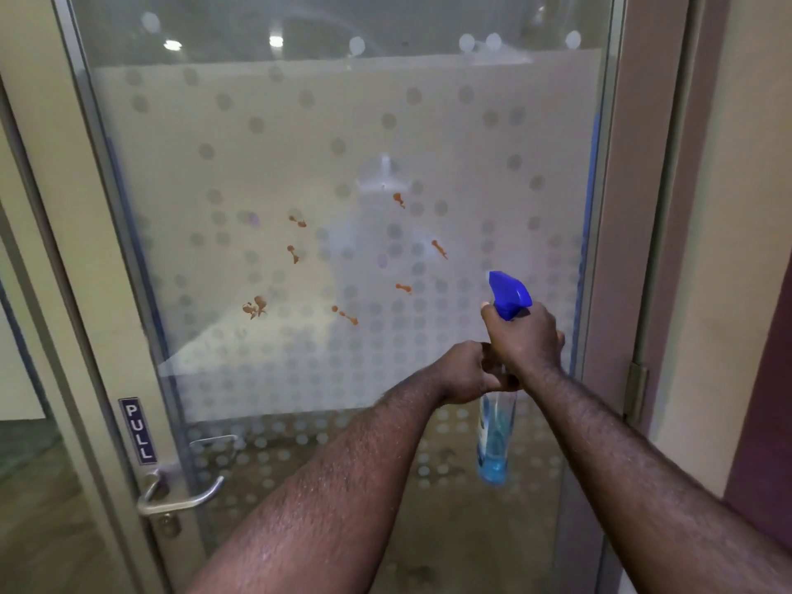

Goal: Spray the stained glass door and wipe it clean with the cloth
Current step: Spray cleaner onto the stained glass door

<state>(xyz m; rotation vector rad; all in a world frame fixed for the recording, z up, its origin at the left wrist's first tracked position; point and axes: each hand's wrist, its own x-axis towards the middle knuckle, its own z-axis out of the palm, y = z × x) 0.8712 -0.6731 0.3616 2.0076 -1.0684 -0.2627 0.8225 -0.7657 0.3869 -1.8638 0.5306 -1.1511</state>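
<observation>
Both hands are on the spray bottle (496,435), so the step in hand is the spraying, or the readying of it — the wiping has not begun. The right hand (523,336) has its grip clenched round the neck just under the blue trigger head (509,293), and the left hand (465,370) is closed on the bottle just below and to the left of that grip, touching it; whether it steadies the bottle or works some part of it cannot be told. The clear body with its blue liquid hangs straight down beneath both grips. The glass door (343,135), frosted and dotted, stands beyond the hands, and the orange-brown stains (256,307) lie up and to the left of the right grip, scattered in a loose ring, with the nearest one (403,287) just left of the trigger head. The nozzle appears to face the glass, though its tip is not clear. No cloth is in view. Below and far left of the grips sit the lever handle (180,499) and a PULL plate (138,430). By my reckoning the next move calls for swinging the nozzle left toward the stains, squeezing the trigger over each cluster — then fetching the cloth.
</observation>
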